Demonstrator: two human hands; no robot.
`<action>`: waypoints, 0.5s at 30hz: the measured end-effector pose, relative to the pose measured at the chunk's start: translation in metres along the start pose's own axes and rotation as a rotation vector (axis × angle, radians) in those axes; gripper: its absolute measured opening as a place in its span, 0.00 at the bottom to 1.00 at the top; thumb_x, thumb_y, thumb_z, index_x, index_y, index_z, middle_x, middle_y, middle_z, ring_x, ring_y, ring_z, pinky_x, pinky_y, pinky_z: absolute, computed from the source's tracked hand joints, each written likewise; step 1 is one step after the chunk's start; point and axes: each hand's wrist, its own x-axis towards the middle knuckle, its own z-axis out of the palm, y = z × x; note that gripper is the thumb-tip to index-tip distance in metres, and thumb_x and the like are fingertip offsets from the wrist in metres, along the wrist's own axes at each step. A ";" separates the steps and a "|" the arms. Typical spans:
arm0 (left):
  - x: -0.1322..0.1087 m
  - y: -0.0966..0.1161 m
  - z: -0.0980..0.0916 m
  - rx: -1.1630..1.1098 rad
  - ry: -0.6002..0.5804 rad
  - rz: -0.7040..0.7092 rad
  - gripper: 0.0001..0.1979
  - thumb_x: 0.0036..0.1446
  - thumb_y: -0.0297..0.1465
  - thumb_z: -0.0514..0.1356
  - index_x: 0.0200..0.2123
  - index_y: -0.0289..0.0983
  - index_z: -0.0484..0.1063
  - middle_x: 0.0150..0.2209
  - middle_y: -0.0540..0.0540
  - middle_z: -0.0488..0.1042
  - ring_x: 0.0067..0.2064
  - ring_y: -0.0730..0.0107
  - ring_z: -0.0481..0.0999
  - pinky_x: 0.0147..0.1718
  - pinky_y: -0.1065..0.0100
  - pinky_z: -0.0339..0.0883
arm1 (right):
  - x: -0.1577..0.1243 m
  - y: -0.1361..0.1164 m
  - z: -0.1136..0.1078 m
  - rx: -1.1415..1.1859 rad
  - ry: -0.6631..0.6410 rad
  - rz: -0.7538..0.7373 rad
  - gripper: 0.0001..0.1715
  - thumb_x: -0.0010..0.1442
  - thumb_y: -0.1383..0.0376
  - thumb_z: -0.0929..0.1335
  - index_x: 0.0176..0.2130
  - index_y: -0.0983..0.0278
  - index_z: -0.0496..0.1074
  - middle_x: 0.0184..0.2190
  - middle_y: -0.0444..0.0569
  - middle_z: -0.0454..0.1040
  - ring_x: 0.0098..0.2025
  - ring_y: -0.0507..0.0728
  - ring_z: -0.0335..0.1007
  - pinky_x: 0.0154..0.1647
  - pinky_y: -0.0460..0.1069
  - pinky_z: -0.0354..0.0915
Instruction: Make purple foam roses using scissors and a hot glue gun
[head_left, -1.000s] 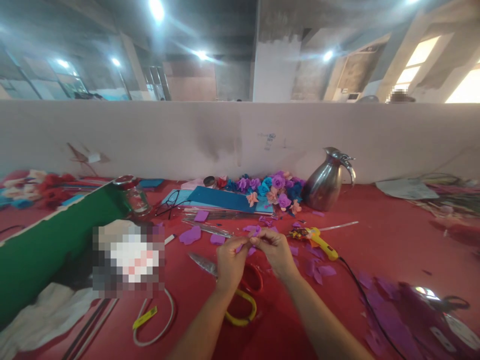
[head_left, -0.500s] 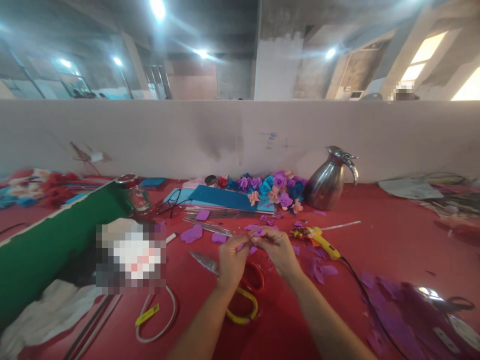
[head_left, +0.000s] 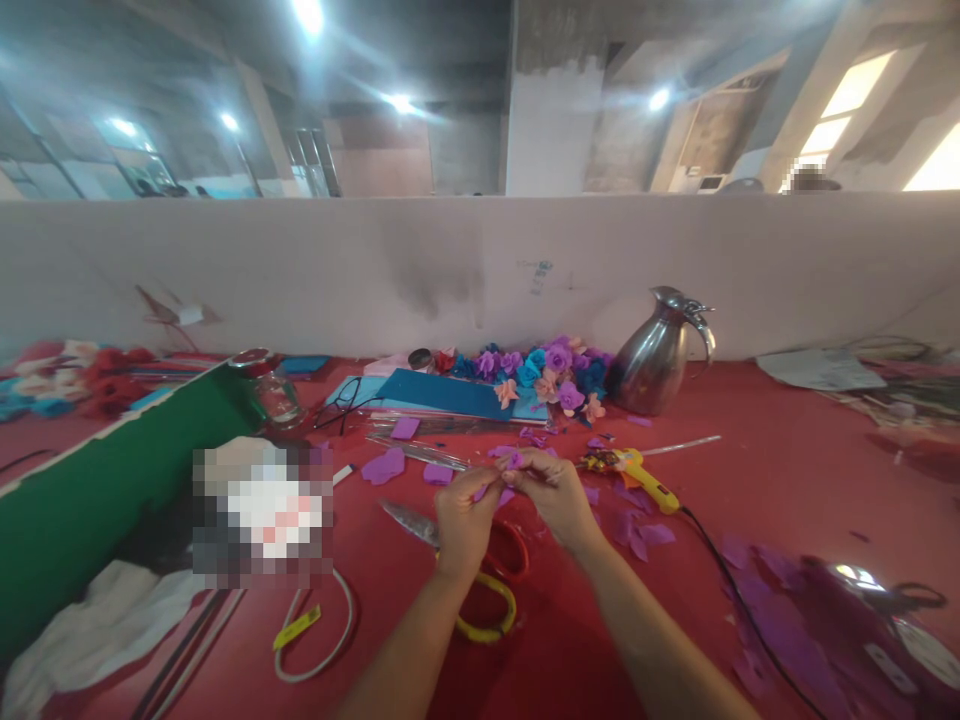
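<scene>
L hand (head_left: 465, 515) & R hand (head_left: 555, 505): both grips pinched on purple paper bit (head_left: 514, 461), over mid of desk (head_left: 765, 450). Made-up flowers (head_left: 559, 357) along far edge; held bit looks unfinished, loose purple pcs (head_left: 384, 466) left.

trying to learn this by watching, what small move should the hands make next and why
Perhaps pinch the small purple papery piece a little tighter: the bare left hand and bare right hand meet at it by their fingertips, part of it juts out, and the yellow, black-corded glue gun lies untouched.
</scene>
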 end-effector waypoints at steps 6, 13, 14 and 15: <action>0.000 -0.004 0.001 0.011 0.011 0.009 0.05 0.50 0.29 0.63 0.31 0.41 0.80 0.32 0.47 0.81 0.35 0.65 0.79 0.38 0.66 0.72 | 0.002 0.001 -0.001 -0.088 0.007 -0.042 0.08 0.51 0.58 0.72 0.29 0.59 0.79 0.31 0.47 0.77 0.35 0.56 0.71 0.39 0.51 0.67; 0.002 0.000 -0.001 -0.023 0.017 0.012 0.05 0.50 0.29 0.62 0.29 0.41 0.80 0.31 0.48 0.81 0.33 0.66 0.78 0.36 0.67 0.71 | 0.002 0.005 0.000 -0.165 0.032 -0.178 0.05 0.51 0.61 0.72 0.31 0.58 0.79 0.32 0.48 0.78 0.38 0.58 0.73 0.42 0.53 0.67; 0.003 0.000 -0.002 -0.026 0.010 0.015 0.05 0.50 0.29 0.62 0.29 0.41 0.80 0.31 0.47 0.81 0.33 0.66 0.78 0.36 0.67 0.71 | 0.002 0.005 0.000 -0.166 0.041 -0.191 0.05 0.51 0.61 0.72 0.32 0.58 0.79 0.32 0.48 0.78 0.38 0.58 0.73 0.42 0.53 0.68; 0.004 0.000 -0.002 -0.028 0.001 0.020 0.05 0.50 0.29 0.62 0.29 0.41 0.80 0.31 0.47 0.80 0.33 0.66 0.78 0.36 0.67 0.71 | 0.002 0.005 0.000 -0.164 0.050 -0.203 0.05 0.51 0.61 0.72 0.32 0.58 0.79 0.33 0.48 0.78 0.38 0.58 0.73 0.42 0.53 0.68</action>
